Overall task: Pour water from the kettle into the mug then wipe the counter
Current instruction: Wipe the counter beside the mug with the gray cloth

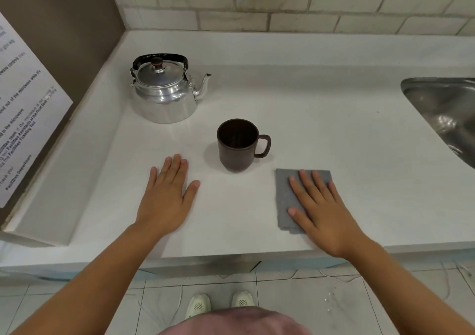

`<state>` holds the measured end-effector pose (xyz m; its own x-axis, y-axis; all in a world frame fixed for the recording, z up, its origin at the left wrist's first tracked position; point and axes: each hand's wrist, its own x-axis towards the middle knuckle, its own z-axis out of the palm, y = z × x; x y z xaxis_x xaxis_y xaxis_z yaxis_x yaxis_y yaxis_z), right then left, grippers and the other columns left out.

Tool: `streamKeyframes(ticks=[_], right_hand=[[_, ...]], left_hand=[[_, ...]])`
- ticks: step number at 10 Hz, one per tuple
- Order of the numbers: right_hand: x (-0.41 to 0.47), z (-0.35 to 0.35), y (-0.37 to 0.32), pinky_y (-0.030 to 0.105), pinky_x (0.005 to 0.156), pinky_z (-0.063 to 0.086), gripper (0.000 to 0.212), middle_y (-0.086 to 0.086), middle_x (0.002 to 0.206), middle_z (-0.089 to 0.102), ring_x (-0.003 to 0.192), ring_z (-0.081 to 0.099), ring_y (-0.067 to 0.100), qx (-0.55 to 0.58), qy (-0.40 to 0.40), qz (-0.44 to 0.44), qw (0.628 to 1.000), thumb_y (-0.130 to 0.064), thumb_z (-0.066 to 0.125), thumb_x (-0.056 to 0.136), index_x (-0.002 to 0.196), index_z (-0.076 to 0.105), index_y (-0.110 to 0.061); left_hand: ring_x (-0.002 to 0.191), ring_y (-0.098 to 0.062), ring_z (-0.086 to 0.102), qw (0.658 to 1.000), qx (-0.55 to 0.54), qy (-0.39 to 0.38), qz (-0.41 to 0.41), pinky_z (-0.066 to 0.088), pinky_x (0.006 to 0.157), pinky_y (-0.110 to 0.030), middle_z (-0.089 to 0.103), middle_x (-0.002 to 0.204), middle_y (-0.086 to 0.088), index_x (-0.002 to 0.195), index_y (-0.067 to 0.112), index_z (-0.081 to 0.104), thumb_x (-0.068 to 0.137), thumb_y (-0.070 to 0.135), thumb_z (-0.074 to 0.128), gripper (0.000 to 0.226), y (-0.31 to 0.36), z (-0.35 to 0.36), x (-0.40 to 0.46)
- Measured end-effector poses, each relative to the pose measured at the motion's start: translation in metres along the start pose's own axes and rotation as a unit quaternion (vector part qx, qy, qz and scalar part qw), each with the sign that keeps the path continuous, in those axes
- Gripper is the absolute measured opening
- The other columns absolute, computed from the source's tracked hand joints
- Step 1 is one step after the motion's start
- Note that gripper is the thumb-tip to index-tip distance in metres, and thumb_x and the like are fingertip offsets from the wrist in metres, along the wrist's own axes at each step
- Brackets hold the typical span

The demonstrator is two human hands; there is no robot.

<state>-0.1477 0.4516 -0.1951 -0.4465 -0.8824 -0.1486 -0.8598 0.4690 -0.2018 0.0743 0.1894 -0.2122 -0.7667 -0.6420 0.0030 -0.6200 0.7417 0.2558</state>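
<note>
A person stands at a white counter and looks down at it. Both hands lie flat near the front edge.

The left hand rests palm down on the bare counter. Its fingers are spread out and loose. It holds nothing.

The right hand rests palm down on a grey cloth. Its fingers are straight and spread too. They press on the cloth but do not grab it. The cloth is folded into a square and lies flat near the front edge, to the right of the middle.

A brown mug stands upright between the two hands, a bit further back from the edge. Its handle points to the right, toward the sink. The hands do not touch it. I cannot tell if there is water in it, because the inside is dark.

A shiny kettle stands near the back left corner of the counter, behind the left hand and well apart from it. Its lid is on. Its black handle stands up over the lid. The spout points to the right. The kettle and the mug are near each other but do not touch.

A metal sink is set into the right end of the counter.
</note>
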Motion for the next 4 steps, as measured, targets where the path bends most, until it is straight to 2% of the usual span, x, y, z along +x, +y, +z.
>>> streamKeyframes(ticks=[3, 4], right_hand=[[-0.025, 0.002, -0.010, 0.033, 0.117, -0.016, 0.068, -0.011, 0.159, -0.019, 0.143, -0.027, 0.010, 0.020, -0.010, 0.009, 1.000, -0.068, 0.004, 0.087, 0.146, -0.016, -0.041], [-0.019, -0.015, -0.009, 0.035, 0.121, 0.001, 0.070, -0.012, 0.161, -0.004, 0.149, -0.007, 0.014, 0.026, -0.025, 0.009, 0.999, -0.070, 0.017, 0.086, 0.148, -0.001, -0.044]], left_hand=[[0.147, -0.015, -0.008, 1.000, -0.004, -0.007, 0.000, -0.009, 0.118, -0.036, -0.001, 0.162, -0.003, 0.153, 0.014, 0.003, 0.098, 0.053, 0.012, 0.068, 0.001, 0.000, 0.000], [0.148, -0.017, -0.003, 1.000, -0.009, -0.020, -0.006, -0.005, 0.119, -0.036, 0.002, 0.163, -0.003, 0.153, 0.015, 0.006, 0.099, 0.053, 0.018, 0.067, 0.001, -0.009, 0.003]])
